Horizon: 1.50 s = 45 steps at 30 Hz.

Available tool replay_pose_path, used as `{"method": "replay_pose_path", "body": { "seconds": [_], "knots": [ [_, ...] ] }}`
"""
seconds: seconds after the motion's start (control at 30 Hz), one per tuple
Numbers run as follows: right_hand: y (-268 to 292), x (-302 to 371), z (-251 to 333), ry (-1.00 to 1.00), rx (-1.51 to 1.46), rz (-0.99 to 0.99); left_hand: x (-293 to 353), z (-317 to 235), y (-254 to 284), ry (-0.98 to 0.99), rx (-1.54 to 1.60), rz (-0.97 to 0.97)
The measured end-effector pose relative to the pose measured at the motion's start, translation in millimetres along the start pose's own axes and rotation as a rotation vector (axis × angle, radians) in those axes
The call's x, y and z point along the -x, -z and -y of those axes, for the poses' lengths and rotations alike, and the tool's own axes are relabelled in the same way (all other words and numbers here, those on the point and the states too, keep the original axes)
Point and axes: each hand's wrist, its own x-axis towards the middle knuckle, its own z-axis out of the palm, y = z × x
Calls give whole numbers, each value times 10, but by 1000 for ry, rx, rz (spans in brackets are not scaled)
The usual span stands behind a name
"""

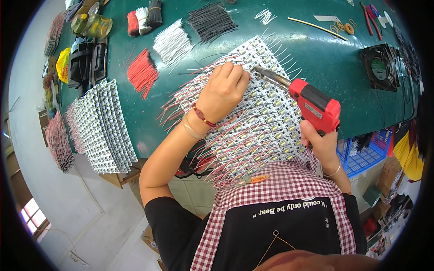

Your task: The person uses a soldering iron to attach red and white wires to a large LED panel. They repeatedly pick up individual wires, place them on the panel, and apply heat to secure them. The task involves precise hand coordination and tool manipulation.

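A large panel of white circuit boards [271,106] slants across the table edge, lined with small yellowish parts and fringed with red, white and black wires. My left hand [224,86] bears on its upper part with fingers pinched together; what is between the fingertips is hidden. In my right hand [322,143] is a red and black soldering gun [316,103], gripped by its handle. The gun's dark tip points left and rests at or just above the boards, close to my left fingertips.
Loose piles of red wires [142,73], white wires [172,44] and black wires [211,21] lie on the green table [325,52]. More board panels [101,128] overhang the left edge. A black fan [379,67] and pliers [371,20] are at right. Below sits a blue crate [366,156].
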Motion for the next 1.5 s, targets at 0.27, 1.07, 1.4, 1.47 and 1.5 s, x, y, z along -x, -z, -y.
{"method": "replay_pose_path", "body": {
  "seconds": [0.27,1.07,1.4,1.47,1.5],
  "knots": [
    [46,36,-32,28,-21,-22,-1,-5,-4,-7,-32,12],
    [157,170,-199,-39,-43,29,22,-174,-47,60,81,-26],
    [122,183,-156,-62,-23,6,-21,-166,-19,26,52,-6],
    [116,190,-156,-61,-41,-15,-19,-155,-35,19,48,-11],
    [110,200,-154,-68,-59,-36,-19,-150,-40,14,47,-14]
  ]
}}
